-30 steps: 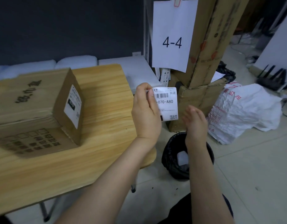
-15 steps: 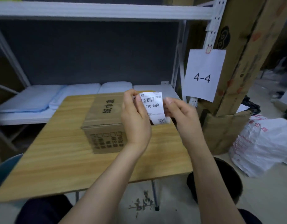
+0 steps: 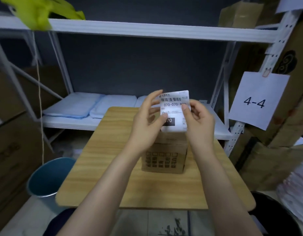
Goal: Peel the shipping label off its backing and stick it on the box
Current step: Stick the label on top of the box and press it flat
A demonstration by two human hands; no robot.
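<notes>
Shipping label [image 3: 174, 110]: thin, limp, light paper, pinched at both side edges by left hand [image 3: 147, 121] and right hand [image 3: 199, 120], held above box [image 3: 164, 157]; best gripped by margins.

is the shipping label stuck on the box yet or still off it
Still off it. The shipping label is held in the air above the box, pinched between the left hand and right hand.
</notes>
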